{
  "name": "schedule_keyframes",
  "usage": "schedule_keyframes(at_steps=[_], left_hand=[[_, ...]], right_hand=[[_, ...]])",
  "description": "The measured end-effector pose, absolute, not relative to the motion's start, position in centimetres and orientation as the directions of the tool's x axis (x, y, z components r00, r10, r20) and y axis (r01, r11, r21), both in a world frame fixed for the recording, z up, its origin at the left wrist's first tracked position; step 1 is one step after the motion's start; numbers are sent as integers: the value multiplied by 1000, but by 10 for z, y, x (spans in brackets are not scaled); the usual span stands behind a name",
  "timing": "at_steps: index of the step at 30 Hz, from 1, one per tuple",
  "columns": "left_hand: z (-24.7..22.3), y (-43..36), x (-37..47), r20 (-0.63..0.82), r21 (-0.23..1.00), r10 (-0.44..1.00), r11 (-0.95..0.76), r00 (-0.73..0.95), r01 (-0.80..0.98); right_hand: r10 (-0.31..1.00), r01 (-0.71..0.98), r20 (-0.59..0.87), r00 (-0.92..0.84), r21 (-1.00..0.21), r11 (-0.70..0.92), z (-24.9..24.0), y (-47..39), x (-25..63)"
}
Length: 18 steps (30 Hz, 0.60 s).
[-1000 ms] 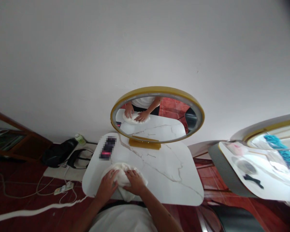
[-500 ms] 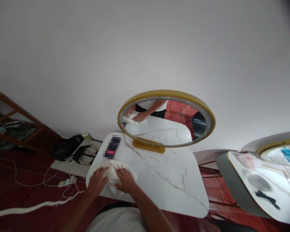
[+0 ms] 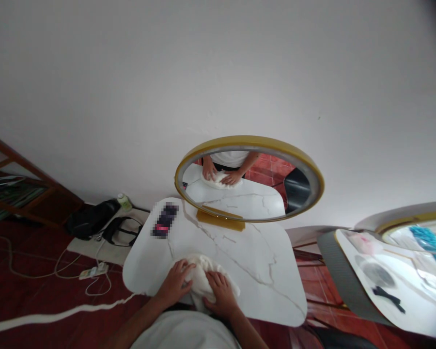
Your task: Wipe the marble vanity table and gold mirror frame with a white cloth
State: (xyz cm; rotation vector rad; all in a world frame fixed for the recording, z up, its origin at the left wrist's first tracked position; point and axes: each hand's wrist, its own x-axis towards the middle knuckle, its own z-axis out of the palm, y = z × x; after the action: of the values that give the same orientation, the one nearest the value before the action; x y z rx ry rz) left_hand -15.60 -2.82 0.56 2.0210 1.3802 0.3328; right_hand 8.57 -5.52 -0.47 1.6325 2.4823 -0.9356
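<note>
From the head camera, we press both hands flat on a white cloth [image 3: 207,281] at the near edge of the marble tabletop [image 3: 261,261]. Our left hand [image 3: 175,287] and right hand [image 3: 221,293] lie palm-down, fingers spread over the cloth, not closed around it. Since half a second ago the cloth has slid from the near-left corner toward the middle of the near edge, so the wiping stroke runs rightward. A phone [image 3: 163,220] lies near the far-left corner, before the oval mirror [image 3: 249,179].

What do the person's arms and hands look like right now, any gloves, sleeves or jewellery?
Both forearms are bare, with no long sleeves. The left hand and right hand are bare too: no gloves, rings or watch show. A white top covers the chest.
</note>
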Motion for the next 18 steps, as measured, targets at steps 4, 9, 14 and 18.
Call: schedule_keyframes(at_steps=[4, 9, 14, 18], left_hand=[[2, -11, -151, -157, 609, 902, -233, 402, 758], [4, 25, -146, -181, 561, 913, -210, 366, 801], [-1, 60, -143, -165, 541, 923, -209, 347, 815], [-5, 89, -145, -163, 521, 920, -226, 356, 823]], right_hand=[[867, 867, -330, -374, -457, 200, -12, -54, 76], [889, 871, -348, -298, -480, 104, -16, -37, 45], [871, 846, -381, -310, -529, 70, -14, -9, 7], [877, 819, -400, -265, -573, -14, -14, 15, -19]])
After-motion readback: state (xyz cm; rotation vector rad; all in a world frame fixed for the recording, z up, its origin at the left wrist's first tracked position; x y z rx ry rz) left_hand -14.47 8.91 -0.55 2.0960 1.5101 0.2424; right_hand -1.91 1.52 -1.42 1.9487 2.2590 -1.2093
